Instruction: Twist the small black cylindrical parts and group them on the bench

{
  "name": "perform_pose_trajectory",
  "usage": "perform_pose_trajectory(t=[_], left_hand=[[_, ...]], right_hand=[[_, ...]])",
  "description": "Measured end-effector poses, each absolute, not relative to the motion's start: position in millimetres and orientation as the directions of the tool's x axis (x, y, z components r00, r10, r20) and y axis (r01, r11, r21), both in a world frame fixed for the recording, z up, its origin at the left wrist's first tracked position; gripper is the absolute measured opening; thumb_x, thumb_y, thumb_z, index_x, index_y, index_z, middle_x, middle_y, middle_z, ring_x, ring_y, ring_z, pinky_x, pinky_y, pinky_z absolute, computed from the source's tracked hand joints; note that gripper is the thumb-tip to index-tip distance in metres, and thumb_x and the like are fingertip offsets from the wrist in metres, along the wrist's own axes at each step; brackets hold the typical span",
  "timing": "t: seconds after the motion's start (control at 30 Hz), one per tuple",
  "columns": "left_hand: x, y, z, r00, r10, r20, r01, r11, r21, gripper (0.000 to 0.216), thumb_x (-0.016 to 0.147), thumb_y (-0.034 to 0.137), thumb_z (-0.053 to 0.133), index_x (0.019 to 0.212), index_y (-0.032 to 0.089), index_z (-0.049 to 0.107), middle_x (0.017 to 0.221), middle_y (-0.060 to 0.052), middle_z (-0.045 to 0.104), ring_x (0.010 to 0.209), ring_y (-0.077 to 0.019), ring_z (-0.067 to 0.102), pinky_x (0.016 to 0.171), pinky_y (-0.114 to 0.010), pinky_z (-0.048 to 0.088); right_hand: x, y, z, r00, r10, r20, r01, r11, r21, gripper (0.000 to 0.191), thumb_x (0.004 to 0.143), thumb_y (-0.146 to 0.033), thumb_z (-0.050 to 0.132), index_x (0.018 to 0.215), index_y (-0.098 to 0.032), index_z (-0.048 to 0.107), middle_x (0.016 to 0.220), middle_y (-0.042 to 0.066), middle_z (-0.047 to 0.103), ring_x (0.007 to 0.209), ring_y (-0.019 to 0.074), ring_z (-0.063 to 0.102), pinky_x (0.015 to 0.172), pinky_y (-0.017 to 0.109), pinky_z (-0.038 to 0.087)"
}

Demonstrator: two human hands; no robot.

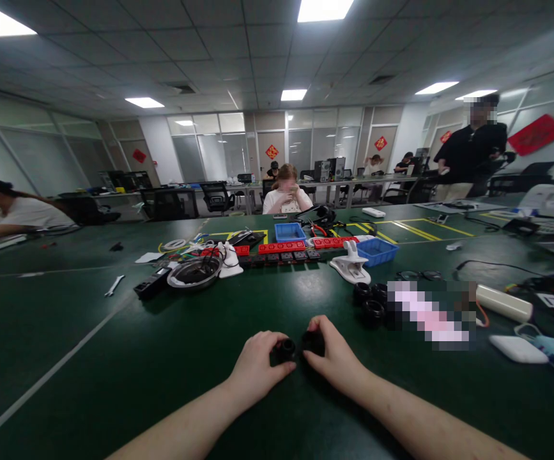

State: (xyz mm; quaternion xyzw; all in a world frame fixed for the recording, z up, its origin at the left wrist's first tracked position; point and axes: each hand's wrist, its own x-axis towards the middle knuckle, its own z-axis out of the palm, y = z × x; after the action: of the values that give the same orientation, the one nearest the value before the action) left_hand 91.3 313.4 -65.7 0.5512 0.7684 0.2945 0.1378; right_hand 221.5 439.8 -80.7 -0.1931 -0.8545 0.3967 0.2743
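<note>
Low over the green table (176, 364), my left hand (260, 361) is closed on a small round black part (286, 349) with a ring-shaped opening facing me. Close beside it, my right hand (331, 354) grips a second dark round part (313, 344), largely covered by the fingers. A narrow gap separates the two parts. Several similar black ring-shaped parts (373, 310) lie in a cluster beyond my right hand. Too little shows to tell exactly what kind of parts these are.
Beyond my hands are a metal bowl (194, 273), red power strips (281, 247), a blue bin (376, 251) and a white clamp-like stand (351, 265). A wrench (114, 285) lies left. Right are glasses (418, 275) and a white case (517, 349). A person (287, 195) sits across the table.
</note>
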Motion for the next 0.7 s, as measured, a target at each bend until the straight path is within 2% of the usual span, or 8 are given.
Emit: perform_pose_trajectory(t=[0.17, 0.27, 0.33, 0.43, 0.5, 0.6, 0.7], left_hand=[[93, 312, -66, -0.373, 0.92, 0.117, 0.768, 0.236, 0.595, 0.031, 0.065, 0.036, 0.064, 0.091, 0.021, 0.059, 0.089, -0.002, 0.058, 0.086, -0.0205, 0.051, 0.078, -0.032, 0.038], [94, 312, -66, -0.4, 0.908, 0.121, 0.785, 0.272, 0.557, 0.031, 0.064, 0.038, 0.064, 0.089, 0.021, 0.058, 0.09, -0.002, 0.057, 0.087, -0.0211, 0.05, 0.078, -0.033, 0.038], [95, 312, -66, -0.418, 0.901, 0.119, 0.802, 0.304, 0.514, 0.032, 0.064, 0.041, 0.063, 0.087, 0.02, 0.058, 0.09, -0.003, 0.056, 0.088, -0.0221, 0.049, 0.078, -0.033, 0.037], [95, 312, -67, -0.421, 0.898, 0.128, 0.827, 0.321, 0.461, 0.033, 0.065, 0.044, 0.061, 0.086, 0.019, 0.058, 0.091, -0.003, 0.055, 0.089, -0.0226, 0.048, 0.078, -0.033, 0.035], [96, 311, -67, -0.414, 0.899, 0.141, 0.836, 0.314, 0.45, 0.032, 0.065, 0.044, 0.061, 0.086, 0.019, 0.057, 0.089, -0.003, 0.055, 0.087, -0.022, 0.048, 0.077, -0.032, 0.035], [96, 309, -68, -0.412, 0.9, 0.145, 0.844, 0.317, 0.432, 0.03, 0.065, 0.044, 0.061, 0.082, 0.019, 0.057, 0.081, -0.002, 0.056, 0.08, -0.0205, 0.049, 0.072, -0.031, 0.035], [98, 306, -67, -0.406, 0.903, 0.137, 0.858, 0.325, 0.397, 0.029, 0.064, 0.045, 0.06, 0.076, 0.019, 0.056, 0.077, -0.001, 0.056, 0.077, -0.0204, 0.05, 0.068, -0.03, 0.035]], right_hand=[[221, 445, -85, -0.774, 0.567, 0.281, 0.204, 0.644, -0.737, 0.028, 0.059, -0.007, 0.052, 0.081, -0.019, 0.039, 0.082, 0.001, 0.048, 0.079, 0.0171, 0.047, 0.072, 0.029, 0.038], [223, 445, -80, -0.757, 0.556, 0.342, 0.202, 0.698, -0.687, 0.027, 0.061, -0.013, 0.057, 0.081, -0.019, 0.04, 0.086, 0.003, 0.048, 0.083, 0.0186, 0.046, 0.074, 0.031, 0.038], [225, 442, -74, -0.74, 0.53, 0.414, 0.18, 0.749, -0.637, 0.018, 0.067, -0.019, 0.056, 0.076, -0.019, 0.04, 0.087, 0.004, 0.048, 0.084, 0.0189, 0.045, 0.074, 0.031, 0.038], [230, 436, -61, -0.725, 0.473, 0.501, 0.154, 0.82, -0.552, 0.014, 0.075, -0.023, 0.049, 0.067, -0.019, 0.038, 0.082, 0.003, 0.049, 0.08, 0.0182, 0.045, 0.072, 0.031, 0.037], [232, 433, -52, -0.749, 0.428, 0.506, 0.15, 0.853, -0.5, 0.016, 0.077, -0.024, 0.047, 0.065, -0.019, 0.04, 0.076, 0.003, 0.049, 0.076, 0.0172, 0.046, 0.07, 0.031, 0.037], [235, 427, -38, -0.825, 0.399, 0.4, 0.19, 0.863, -0.469, 0.015, 0.078, -0.025, 0.045, 0.065, -0.018, 0.045, 0.07, 0.001, 0.052, 0.069, 0.0155, 0.048, 0.064, 0.027, 0.037], [241, 416, -30, -0.891, 0.406, 0.203, 0.267, 0.831, -0.488, 0.015, 0.079, -0.023, 0.042, 0.071, -0.019, 0.053, 0.067, 0.001, 0.057, 0.063, 0.0139, 0.051, 0.056, 0.023, 0.035]])
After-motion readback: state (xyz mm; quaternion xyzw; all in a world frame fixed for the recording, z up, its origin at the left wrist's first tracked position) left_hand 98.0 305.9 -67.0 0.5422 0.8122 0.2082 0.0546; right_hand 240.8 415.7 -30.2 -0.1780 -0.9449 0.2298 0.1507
